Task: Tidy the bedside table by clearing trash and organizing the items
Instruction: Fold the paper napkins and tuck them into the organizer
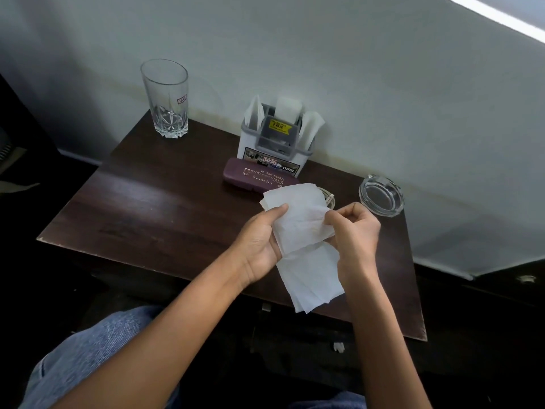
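Note:
Both my hands hold a stack of white paper tissues [303, 231] above the front right of the dark wooden bedside table [147, 202]. My left hand [262, 240] grips the stack's left edge with the thumb on top. My right hand [354, 228] pinches its right edge. The lower sheets hang down past the table's front edge. Behind the tissues lies a maroon spectacle case [253, 175], partly hidden by them. A white and grey organizer [277, 143] with folded tissues stuck in its slots stands behind the case against the wall.
A tall cut-glass tumbler [166, 98] stands at the back left corner. A clear glass ashtray [382, 194] sits at the right edge. A whitish cable [328, 197] peeks out beside the tissues. My jeans-clad knee [94, 349] is below the table's front.

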Action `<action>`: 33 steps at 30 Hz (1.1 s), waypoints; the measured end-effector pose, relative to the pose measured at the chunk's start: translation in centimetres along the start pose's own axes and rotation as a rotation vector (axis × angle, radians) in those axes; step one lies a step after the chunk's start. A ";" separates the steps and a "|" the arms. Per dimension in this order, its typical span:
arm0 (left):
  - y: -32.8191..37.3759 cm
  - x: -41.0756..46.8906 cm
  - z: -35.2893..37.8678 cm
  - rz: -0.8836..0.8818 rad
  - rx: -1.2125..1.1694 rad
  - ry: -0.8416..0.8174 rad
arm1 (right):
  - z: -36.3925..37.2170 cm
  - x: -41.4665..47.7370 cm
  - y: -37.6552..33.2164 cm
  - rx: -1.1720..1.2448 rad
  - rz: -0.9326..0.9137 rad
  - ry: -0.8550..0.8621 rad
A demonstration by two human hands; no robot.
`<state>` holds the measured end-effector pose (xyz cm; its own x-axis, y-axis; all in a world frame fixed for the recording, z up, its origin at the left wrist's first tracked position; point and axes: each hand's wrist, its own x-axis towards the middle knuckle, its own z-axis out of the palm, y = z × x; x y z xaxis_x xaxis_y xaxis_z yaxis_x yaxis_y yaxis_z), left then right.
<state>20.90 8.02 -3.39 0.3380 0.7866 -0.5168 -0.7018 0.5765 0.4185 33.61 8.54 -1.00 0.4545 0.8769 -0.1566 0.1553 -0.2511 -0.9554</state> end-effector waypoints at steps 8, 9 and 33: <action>0.7 0.6 -0.3 0.165 0.066 0.165 | -2.2 1.5 0.5 -0.361 -0.113 -0.116; 1.0 0.7 -0.4 0.199 0.080 0.205 | -2.8 2.0 0.9 -0.518 -0.121 -0.098; 2.8 1.2 -2.3 0.268 0.186 0.528 | -3.2 3.1 4.5 -0.804 0.003 -0.229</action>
<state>17.93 10.05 -4.61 -0.2239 0.7212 -0.6556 -0.5818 0.4408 0.6835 38.56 8.86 -4.95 0.2800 0.9156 -0.2887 0.7722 -0.3935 -0.4989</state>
